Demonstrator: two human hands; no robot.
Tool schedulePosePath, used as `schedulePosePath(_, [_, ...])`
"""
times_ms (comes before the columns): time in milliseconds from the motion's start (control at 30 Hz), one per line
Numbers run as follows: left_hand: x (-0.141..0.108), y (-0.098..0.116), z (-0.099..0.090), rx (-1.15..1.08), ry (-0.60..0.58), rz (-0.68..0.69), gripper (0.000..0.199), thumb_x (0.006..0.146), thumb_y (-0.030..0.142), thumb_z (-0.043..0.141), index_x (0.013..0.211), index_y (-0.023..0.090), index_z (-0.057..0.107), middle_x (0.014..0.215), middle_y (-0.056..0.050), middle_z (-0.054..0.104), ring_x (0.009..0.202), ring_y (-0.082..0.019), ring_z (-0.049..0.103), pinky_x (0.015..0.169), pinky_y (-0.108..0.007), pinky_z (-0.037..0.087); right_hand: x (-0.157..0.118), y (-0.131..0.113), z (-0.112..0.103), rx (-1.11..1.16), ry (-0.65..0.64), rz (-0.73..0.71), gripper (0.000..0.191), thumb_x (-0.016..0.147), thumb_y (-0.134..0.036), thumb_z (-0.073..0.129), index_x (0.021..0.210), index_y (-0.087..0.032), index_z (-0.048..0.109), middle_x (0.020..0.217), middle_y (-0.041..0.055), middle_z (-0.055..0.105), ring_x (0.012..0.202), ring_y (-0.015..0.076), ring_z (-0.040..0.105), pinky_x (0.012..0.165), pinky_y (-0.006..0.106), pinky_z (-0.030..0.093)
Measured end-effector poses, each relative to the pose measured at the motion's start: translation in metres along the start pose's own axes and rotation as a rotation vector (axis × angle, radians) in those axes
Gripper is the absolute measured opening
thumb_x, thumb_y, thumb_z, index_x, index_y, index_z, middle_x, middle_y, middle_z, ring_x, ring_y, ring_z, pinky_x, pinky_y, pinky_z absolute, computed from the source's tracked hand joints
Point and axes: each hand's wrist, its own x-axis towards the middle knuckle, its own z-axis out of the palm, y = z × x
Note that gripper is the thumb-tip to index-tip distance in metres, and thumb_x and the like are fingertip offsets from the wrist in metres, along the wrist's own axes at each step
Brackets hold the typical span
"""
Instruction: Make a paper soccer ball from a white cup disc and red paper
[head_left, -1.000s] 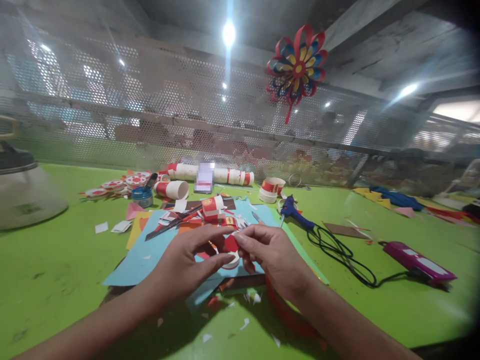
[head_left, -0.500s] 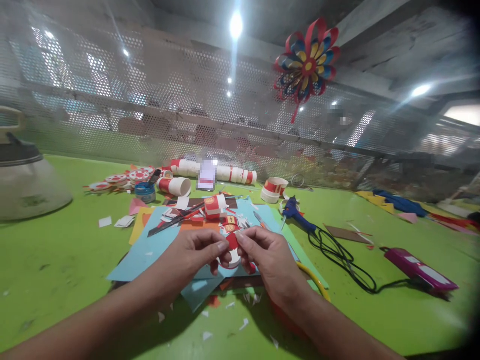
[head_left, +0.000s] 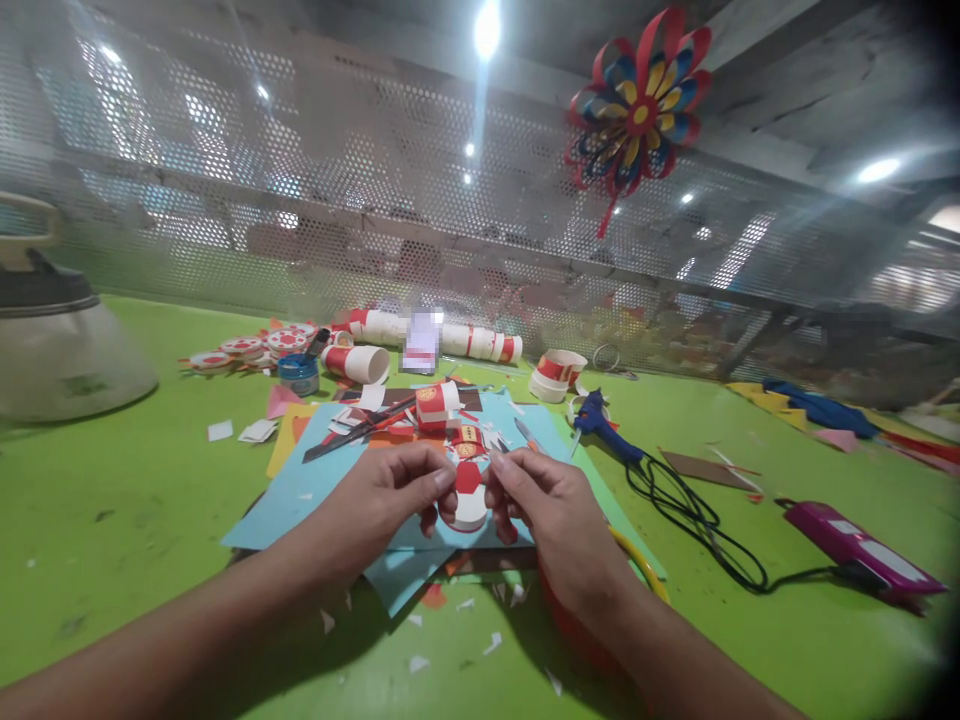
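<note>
- Two bare hands over the blue paper (head_left: pixel 292 500), and both are yours: left hand (head_left: pixel 420 490) and right hand (head_left: pixel 536 495), palms facing each other with a narrow gap between.
- Your left thumb and index are pinched close together by the disc's left side. Can't tell if there's anything between them.
- Your right thumb and index are nearly together too, up by the disc's right side. Can't tell whether those fingers are gripping anything either.
- The disc (head_left: pixel 471 515) sits right between your hands, white with a red hexagon (head_left: pixel 470 480) on top. Honestly can't say if your fingertips touch it.
- Just past it you've got a small red piece (head_left: pixel 467 441), then a red and white cup (head_left: pixel 437 405) among paper scraps.
- A yellow curved thing (head_left: pixel 641 562) peeks out beside your right wrist, partly hidden.
- Over on your right: blue glue gun (head_left: pixel 615 435), loops of black cable (head_left: pixel 697 520), and a purple power strip (head_left: pixel 862 548).
- To the far left of the paper, a blue jar (head_left: pixel 298 375) stands near another cup (head_left: pixel 356 365) lying on its side.
</note>
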Motion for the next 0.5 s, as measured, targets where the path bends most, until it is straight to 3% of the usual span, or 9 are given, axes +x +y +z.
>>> schedulePosePath(500, [-0.0038, 0.0011, 0.0002, -0.038, -0.018, -0.034, 0.025, 0.085, 0.035, 0.063, 0.069, 0.015, 0.062, 0.065, 0.001, 0.060, 0.059, -0.011, 0.051, 0.056, -0.022, 0.042, -0.0028, -0.0063, -0.0007, -0.103, -0.023, -0.003, 0.024, 0.081, -0.036, 0.066, 0.070, -0.015, 0.063, 0.057, -0.0033, 0.055, 0.050, 0.0083, 0.045, 0.050, 0.022, 0.036])
